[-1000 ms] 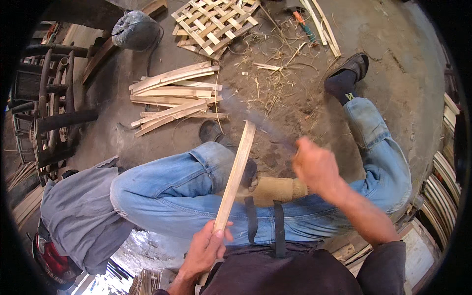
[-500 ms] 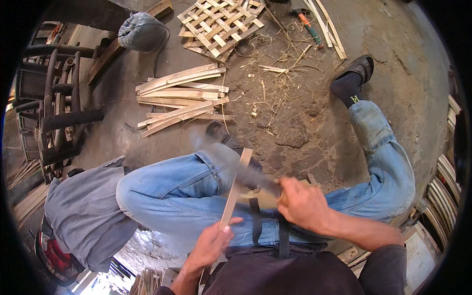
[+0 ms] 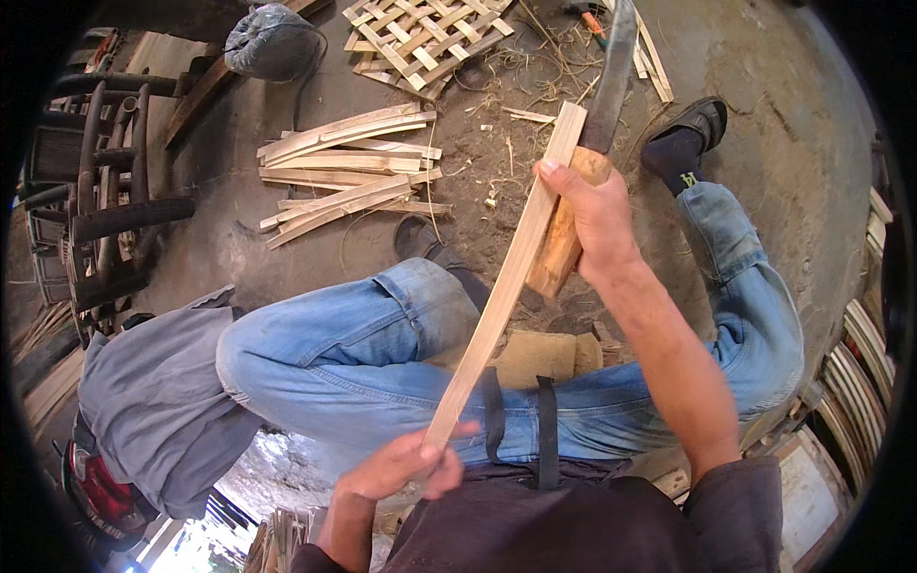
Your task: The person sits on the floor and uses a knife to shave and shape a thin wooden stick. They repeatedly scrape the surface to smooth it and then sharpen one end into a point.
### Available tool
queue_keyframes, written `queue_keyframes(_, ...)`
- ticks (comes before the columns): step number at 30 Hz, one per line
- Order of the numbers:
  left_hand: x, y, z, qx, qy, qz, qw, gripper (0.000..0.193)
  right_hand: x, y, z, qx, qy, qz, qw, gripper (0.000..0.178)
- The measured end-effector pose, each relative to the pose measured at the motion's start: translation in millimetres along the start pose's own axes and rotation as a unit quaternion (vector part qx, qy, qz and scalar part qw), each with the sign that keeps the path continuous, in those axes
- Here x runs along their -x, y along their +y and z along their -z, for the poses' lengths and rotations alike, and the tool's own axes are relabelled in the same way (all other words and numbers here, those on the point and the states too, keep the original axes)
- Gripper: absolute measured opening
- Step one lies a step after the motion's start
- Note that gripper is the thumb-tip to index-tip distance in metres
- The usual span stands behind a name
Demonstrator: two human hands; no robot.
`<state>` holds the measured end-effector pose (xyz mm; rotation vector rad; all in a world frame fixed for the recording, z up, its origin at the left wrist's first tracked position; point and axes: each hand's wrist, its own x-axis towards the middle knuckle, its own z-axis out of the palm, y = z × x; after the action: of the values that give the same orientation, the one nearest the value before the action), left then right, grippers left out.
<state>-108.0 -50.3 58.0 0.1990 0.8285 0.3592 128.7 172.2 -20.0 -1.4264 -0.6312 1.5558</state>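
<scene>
My right hand (image 3: 602, 215) is closed round the thick wooden handle of a machete (image 3: 612, 81). Its blade points up and away from me. The thumb of that hand also presses on the far part of a long, pale bamboo strip (image 3: 511, 272), which lies beside the handle. At the strip's near end, over my lap, my left hand (image 3: 406, 463) has its fingers loosely around it, slightly blurred. A pad (image 3: 540, 358) with black straps (image 3: 547, 430) rests across my thigh.
Split strips (image 3: 349, 172) lie piled on the floor ahead. Beyond them is a woven lattice panel (image 3: 420, 43), with shavings (image 3: 544, 76) and an orange-handled tool (image 3: 594, 29) to its right. Dark chair-like frames (image 3: 115, 210) and a grey bag (image 3: 274, 43) stand left.
The right hand has swung the machete from across the strip to up and away from me. Its thumb now presses the strip, which has shifted farther out. The left hand has loosened slightly.
</scene>
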Motion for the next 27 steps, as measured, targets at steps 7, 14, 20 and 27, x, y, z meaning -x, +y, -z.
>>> queue_keyframes(7, -11.2, -0.2, -9.5, -0.02, 0.18, 0.02, 0.983, 0.032, 50.7, 14.0, 37.8, 0.537, -0.113, 0.223, 0.805, 0.031)
queue_keyframes(14, -16.4, 3.3, -10.7, -0.135, 0.213, 0.0, 0.968, 0.031, 113.5, 18.9, 61.3, 0.718, -0.23, 0.344, 0.559, 0.013)
queue_keyframes(20, 16.1, -9.4, -8.9, -0.126, 0.196, -0.007, 0.972, 0.047, 9.5, -12.5, 103.4, 0.646, -0.153, 0.299, 0.685, 0.022)
queue_keyframes(27, 7.6, -15.2, -5.6, -0.1, 0.086, 0.055, 0.99, 0.057, -8.0, 6.1, 60.6, 0.117, -0.061, -0.018, 0.991, 0.021)
